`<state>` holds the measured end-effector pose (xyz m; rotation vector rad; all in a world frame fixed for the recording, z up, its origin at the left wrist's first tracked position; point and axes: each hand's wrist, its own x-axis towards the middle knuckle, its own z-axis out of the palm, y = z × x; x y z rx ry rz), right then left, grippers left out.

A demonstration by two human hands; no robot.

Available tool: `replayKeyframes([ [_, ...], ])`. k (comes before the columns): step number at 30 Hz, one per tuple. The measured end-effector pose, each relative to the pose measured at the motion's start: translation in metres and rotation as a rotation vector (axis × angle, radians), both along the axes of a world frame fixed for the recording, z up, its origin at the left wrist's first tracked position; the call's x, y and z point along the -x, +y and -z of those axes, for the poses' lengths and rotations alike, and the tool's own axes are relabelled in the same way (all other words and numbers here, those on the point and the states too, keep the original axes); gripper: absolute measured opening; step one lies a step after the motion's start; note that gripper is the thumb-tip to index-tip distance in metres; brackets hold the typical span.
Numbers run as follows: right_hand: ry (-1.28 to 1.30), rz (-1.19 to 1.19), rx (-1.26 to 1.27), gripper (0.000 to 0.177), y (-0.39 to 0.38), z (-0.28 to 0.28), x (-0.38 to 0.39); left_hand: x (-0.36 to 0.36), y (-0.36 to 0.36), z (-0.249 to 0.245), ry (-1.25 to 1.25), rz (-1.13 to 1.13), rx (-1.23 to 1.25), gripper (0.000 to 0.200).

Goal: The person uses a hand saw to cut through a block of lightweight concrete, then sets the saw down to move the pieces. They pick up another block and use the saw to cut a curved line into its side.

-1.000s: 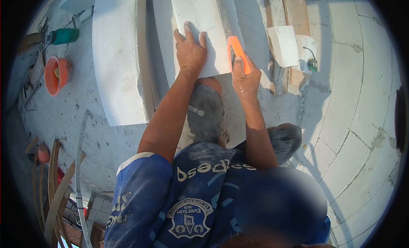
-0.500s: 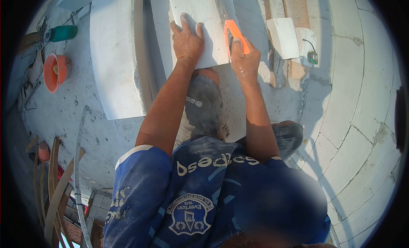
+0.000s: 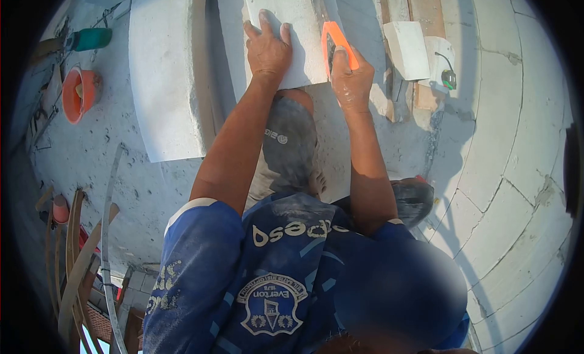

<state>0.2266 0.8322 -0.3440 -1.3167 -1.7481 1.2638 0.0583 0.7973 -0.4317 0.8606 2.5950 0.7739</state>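
Observation:
My left hand [image 3: 268,52] lies with spread fingers on top of a long white block [image 3: 304,49], near its close end. At the block's right edge, my right hand [image 3: 353,80] is wrapped round the orange handle of a handsaw [image 3: 331,30]. Its thumb rests over the handle's upper side. I cannot make out the blade clearly along the block's edge. A knee in dark, dusty trousers [image 3: 289,144] is just below the block's near end.
Another long white slab [image 3: 164,80] lies to the left. An orange bucket [image 3: 91,95] and a green-ended tool [image 3: 91,39] are farther left. On the right are a white offcut [image 3: 406,49], wooden boards [image 3: 426,13] and a tape measure [image 3: 448,79]. Bent strips [image 3: 73,250] stand lower left.
The scene sits slightly higher in the view. Both hands keep nearly the same places on the block and the handsaw handle.

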Motion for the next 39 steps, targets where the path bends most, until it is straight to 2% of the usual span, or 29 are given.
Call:
replayKeyframes([
  [3,-0.069,-0.045,-0.041,0.033,-0.002,-0.001,0.001,-0.004,-0.007,-0.001,0.05,0.01,-0.017,0.077],
  [8,0.039,0.053,-0.119,0.031,-0.067,-0.007,-0.051,-0.003,-0.002,0.001,0.071,-0.001,0.0,0.076],
  [12,0.042,0.022,-0.067,0.031,-0.038,-0.001,-0.04,-0.005,-0.002,0.005,0.044,-0.003,-0.024,0.076],
  [14,-0.115,-0.072,-0.026,0.033,-0.009,0.004,-0.017,-0.004,-0.004,0.003,0.047,-0.002,-0.014,0.076],
  [17,-0.07,-0.065,0.028,0.034,-0.016,-0.002,-0.02,-0.004,-0.004,-0.002,-0.002,-0.002,0.015,0.076],
  [20,0.009,0.01,-0.097,0.031,-0.063,0.003,-0.058,-0.004,-0.003,0.001,0.044,0.002,-0.01,0.075],
  [23,-0.004,0.047,-0.037,0.03,-0.089,-0.004,-0.081,-0.003,-0.002,0.005,0.07,-0.005,0.015,0.075],
  [27,0.009,-0.023,-0.04,0.03,-0.044,0.002,-0.046,-0.005,-0.003,0.013,0.043,0.003,-0.009,0.075],
  [29,-0.095,-0.058,0.016,0.03,-0.02,0.002,-0.023,-0.006,-0.006,0.021,0.168,0.183,0.344,0.069],
  [30,-0.086,-0.058,0.01,0.03,-0.024,0.002,-0.024,-0.003,-0.005,0.014,0.177,0.181,0.339,0.069],
  [32,-0.029,-0.026,-0.041,0.03,-0.047,0.005,-0.044,-0.004,-0.005,0.0,0.029,0.001,0.001,0.076],
  [35,-0.002,0.06,-0.166,0.029,-0.095,0.01,-0.083,-0.004,-0.002,0.009,0.084,0.0,-0.01,0.076],
  [37,-0.026,0.086,-0.027,0.029,-0.103,0.007,-0.096,-0.002,-0.002,0.005,0.058,0.006,-0.013,0.076],
  [39,-0.041,0.042,-0.055,0.029,-0.074,0.004,-0.068,-0.004,-0.002,0.002,0.036,0.008,-0.021,0.076],
])
